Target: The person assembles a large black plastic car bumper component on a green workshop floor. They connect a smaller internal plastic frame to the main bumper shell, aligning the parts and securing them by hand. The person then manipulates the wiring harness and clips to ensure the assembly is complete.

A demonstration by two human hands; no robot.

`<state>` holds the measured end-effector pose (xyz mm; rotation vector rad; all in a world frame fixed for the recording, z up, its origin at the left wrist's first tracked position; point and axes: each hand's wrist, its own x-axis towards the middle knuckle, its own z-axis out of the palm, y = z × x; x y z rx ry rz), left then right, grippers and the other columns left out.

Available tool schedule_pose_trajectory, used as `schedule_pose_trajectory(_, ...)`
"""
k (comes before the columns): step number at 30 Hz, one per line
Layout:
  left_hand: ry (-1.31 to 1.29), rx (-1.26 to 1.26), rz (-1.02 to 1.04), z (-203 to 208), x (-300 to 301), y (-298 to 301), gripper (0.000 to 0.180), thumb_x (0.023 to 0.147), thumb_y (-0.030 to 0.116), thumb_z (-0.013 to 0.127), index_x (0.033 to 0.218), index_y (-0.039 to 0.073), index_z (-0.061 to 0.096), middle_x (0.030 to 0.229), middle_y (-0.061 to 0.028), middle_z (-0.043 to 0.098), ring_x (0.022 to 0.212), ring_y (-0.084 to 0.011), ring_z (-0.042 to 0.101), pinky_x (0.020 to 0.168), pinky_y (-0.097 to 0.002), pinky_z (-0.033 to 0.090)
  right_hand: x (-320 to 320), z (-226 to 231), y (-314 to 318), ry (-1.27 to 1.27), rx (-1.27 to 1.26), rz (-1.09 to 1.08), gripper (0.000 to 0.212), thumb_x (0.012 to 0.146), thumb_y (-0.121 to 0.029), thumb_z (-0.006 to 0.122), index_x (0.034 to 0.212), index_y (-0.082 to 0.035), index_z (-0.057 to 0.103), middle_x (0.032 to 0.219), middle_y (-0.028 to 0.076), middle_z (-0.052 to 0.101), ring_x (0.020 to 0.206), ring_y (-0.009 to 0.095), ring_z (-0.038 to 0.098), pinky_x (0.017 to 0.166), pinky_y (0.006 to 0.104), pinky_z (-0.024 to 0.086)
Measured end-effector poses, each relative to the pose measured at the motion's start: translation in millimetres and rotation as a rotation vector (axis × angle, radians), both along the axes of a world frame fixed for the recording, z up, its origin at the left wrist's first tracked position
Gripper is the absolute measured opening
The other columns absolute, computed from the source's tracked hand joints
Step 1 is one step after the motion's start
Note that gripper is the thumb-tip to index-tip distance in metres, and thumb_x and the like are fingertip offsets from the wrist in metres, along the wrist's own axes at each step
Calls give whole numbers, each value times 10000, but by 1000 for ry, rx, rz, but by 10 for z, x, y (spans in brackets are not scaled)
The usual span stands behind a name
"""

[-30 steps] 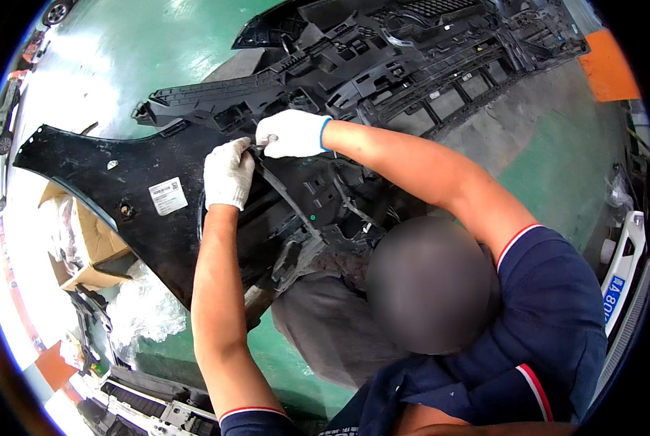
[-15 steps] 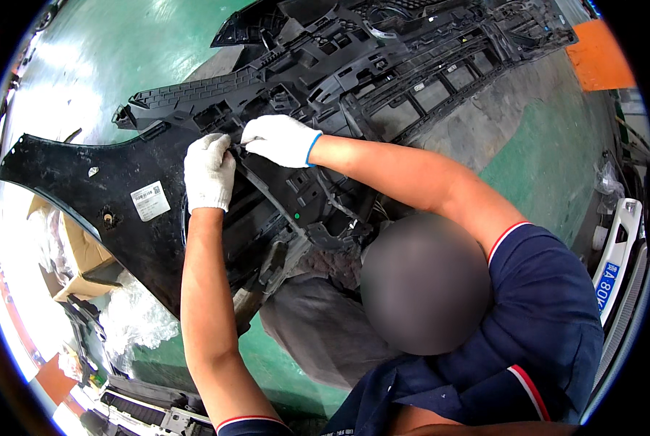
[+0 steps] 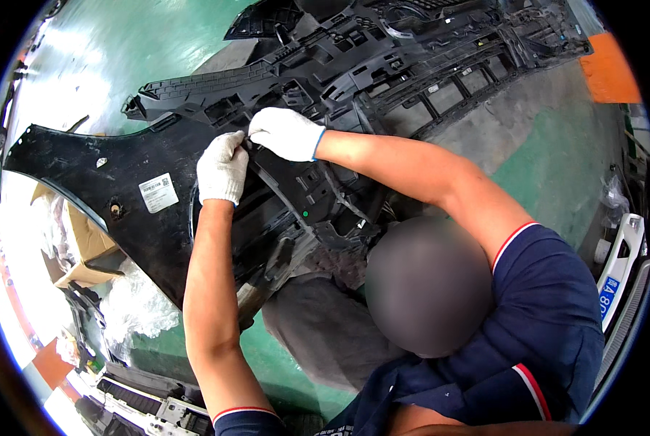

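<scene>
Left hand [image 3: 222, 168], right hand [image 3: 287, 134]: fingers curled, tips nearly meeting; I can't tell what's gripped | strip [image 3: 281, 194]: just below fingers, slanting down-right lengthwise | panel [image 3: 136, 229]: leftward, left hand nearer

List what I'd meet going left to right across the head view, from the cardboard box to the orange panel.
Cardboard box → white label on the black panel → gloved left hand → gloved right hand → orange panel.

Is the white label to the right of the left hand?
No, the white label sits on the black panel, left of the left hand.
</scene>
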<state>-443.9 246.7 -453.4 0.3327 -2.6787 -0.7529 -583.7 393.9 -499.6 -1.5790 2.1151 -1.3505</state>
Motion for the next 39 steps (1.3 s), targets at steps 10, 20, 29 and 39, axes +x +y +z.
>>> schedule_pose_trajectory(10, -102, 139, 112, -8, 74, -13, 429, 947, 65, 704, 1370, 68, 631, 1214, -162, 743, 1128, -250, 727, 987, -336, 549, -72, 204, -140, 551, -164, 152, 123, 855, -175, 664, 967, -136, 695, 914, 66, 672, 901, 271, 665, 785, 417, 550)
schedule_pose_trajectory(20, 22, -246, 56, 56, 38, 28, 237, 819, 86, 759, 1055, 67, 755, 1014, -138, 751, 943, -354, 709, 840, -440, 572, 5, 411, -57, 392, 214, -5, 148, 888, -251, 657, 912, -108, 685, 857, 122, 711, 873, 332, 717, 794, 452, 580)
schedule_pose_trajectory(29, 52, -208, 35, 15, 16, 21, 236, 838, 89, 744, 1074, 74, 757, 1024, -141, 752, 964, -355, 712, 867, -429, 576, 125, 61, 259, 128, 81, -63, 244, 1008, -279, 578, 985, -65, 692, 959, 162, 691, 959, 375, 670, 868, 477, 540)
schedule_pose_trajectory(39, -14, -60, 81, -80, 48, -5, 221, 876, 95, 738, 1095, 72, 756, 1055, -144, 762, 1008, -321, 735, 913, -377, 579, 259, 6, 65, 41, -24, -148, 202, 992, -233, 595, 961, -47, 670, 937, 173, 672, 936, 394, 655, 840, 485, 534)
